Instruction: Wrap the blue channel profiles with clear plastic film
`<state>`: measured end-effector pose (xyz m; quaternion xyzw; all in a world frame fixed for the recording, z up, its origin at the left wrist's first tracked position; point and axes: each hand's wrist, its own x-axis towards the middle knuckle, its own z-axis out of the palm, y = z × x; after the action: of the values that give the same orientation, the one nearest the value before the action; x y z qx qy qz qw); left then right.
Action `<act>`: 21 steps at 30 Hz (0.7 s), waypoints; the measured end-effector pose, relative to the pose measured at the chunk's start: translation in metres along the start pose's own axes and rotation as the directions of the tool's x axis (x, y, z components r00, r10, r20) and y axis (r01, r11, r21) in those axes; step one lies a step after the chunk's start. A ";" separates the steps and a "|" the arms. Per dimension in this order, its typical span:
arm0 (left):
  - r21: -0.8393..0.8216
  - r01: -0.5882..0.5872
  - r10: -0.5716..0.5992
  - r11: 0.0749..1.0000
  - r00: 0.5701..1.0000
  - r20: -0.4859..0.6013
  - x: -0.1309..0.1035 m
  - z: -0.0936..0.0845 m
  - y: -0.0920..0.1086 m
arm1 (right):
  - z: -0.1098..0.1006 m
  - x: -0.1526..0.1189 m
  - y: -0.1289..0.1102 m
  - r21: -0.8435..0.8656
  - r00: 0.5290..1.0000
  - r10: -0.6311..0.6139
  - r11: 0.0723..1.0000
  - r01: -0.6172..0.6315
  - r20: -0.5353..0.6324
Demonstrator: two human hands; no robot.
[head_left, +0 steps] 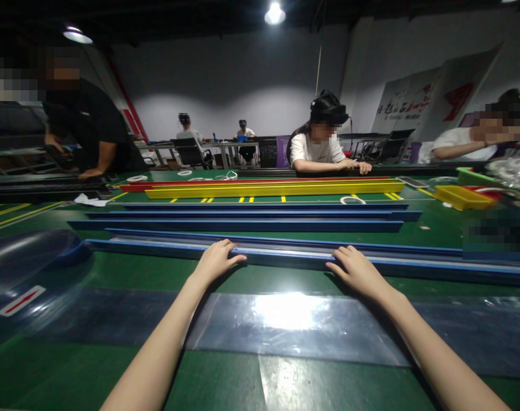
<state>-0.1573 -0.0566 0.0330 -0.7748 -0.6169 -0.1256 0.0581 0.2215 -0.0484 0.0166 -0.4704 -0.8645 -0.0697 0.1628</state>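
Note:
A long blue channel (285,261) with a pale strip along its inside lies across the green table before me. My left hand (219,260) grips its near wall, fingers over the top edge and thumb on the side facing me. Farther right along that wall, my right hand (357,269) holds it the same way. Between my forearms, a clear plastic strip (238,325) lies flat and reflects the lamp. At the left it meets a roll of clear plastic (28,257) bearing a white label with a red arrow (22,301).
Behind the channel lie several blue rails (242,225), then yellow rails (268,189) and a red one. A yellow bin (460,197) and a green bin stand at the right. Across the table (127,377), a person (319,148) leans over dark rails; others are at both sides.

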 end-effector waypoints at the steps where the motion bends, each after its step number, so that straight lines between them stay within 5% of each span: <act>1: -0.003 0.000 0.000 1.000 1.000 -0.002 0.000 0.000 0.000 | 0.000 0.000 0.000 0.003 1.000 0.000 1.000 0.000 -0.004; 21: 0.099 -0.035 0.037 0.994 0.999 -0.016 -0.002 0.000 0.002 | -0.010 0.005 -0.006 -0.004 0.997 0.055 0.998 -0.055 0.053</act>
<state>-0.1559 -0.0592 0.0321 -0.7807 -0.6079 -0.1008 0.1041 0.2160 -0.0504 0.0279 -0.4960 -0.8551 -0.0536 0.1413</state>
